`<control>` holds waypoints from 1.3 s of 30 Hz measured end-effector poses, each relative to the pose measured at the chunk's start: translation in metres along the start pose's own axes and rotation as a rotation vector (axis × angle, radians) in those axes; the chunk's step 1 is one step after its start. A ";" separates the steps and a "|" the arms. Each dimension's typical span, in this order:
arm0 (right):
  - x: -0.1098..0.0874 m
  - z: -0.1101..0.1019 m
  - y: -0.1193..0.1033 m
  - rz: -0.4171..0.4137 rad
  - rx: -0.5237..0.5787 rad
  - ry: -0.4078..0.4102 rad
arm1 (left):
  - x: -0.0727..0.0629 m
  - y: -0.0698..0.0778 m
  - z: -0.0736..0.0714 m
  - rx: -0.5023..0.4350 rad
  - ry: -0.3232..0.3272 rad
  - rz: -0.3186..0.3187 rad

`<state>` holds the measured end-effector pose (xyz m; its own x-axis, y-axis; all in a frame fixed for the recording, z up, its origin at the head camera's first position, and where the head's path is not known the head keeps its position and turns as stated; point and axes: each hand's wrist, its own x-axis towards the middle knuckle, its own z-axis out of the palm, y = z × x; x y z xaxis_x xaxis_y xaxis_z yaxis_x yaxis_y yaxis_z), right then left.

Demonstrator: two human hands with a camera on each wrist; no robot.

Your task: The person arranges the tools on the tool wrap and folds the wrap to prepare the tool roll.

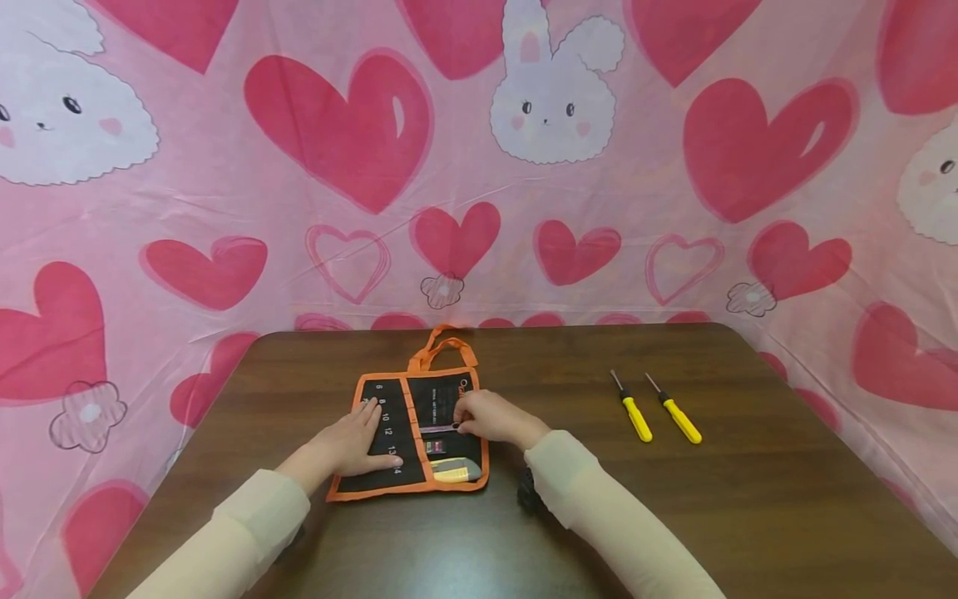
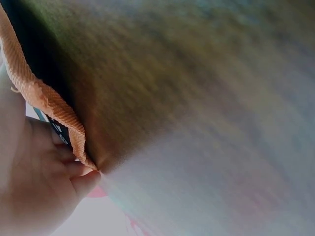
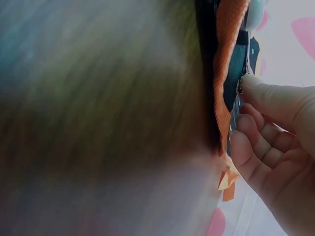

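A black tool pouch with orange trim [image 1: 410,492] lies unfolded on the table, its left half printed with numbers. My left hand [image 1: 348,437] rests on that half with fingers straight and thumb spread; part of this hand shows beyond the orange edge [image 2: 54,105] in the left wrist view. Over the right half, my right hand [image 1: 490,416] pinches a small dark tab [image 1: 456,426] at the end of a pale strip, perhaps a zipper pull. Below it sit a small pink-and-dark item [image 1: 436,447] and a yellow utility knife [image 1: 452,471] in the pouch.
Two yellow-handled screwdrivers, a left one [image 1: 635,418] and a right one [image 1: 682,421], lie side by side on the right of the brown table [image 1: 569,366]. The pouch's orange strap loops [image 1: 441,349] extend toward the far edge. A pink heart-patterned cloth [image 1: 464,183] hangs behind.
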<state>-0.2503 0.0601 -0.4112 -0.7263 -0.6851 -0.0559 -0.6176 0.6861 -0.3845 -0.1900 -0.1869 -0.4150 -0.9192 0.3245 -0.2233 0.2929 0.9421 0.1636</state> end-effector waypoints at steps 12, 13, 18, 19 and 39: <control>0.007 0.007 -0.012 -0.071 -0.007 0.006 | 0.000 -0.001 0.000 0.000 -0.010 0.004; 0.008 0.007 -0.014 -0.072 -0.004 0.003 | 0.000 0.000 0.000 -0.002 -0.012 0.003; 0.010 0.008 -0.019 -0.083 0.010 0.004 | 0.002 0.000 0.000 -0.002 -0.013 -0.006; 0.010 0.008 -0.020 -0.083 0.011 0.006 | 0.002 0.000 0.000 -0.002 -0.012 -0.007; 0.011 0.006 -0.013 -0.007 0.145 0.012 | 0.000 0.000 -0.001 -0.013 -0.016 -0.011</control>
<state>-0.2487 0.0419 -0.4126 -0.7264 -0.6860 -0.0423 -0.5730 0.6384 -0.5140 -0.1905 -0.1865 -0.4142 -0.9179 0.3159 -0.2403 0.2796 0.9443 0.1732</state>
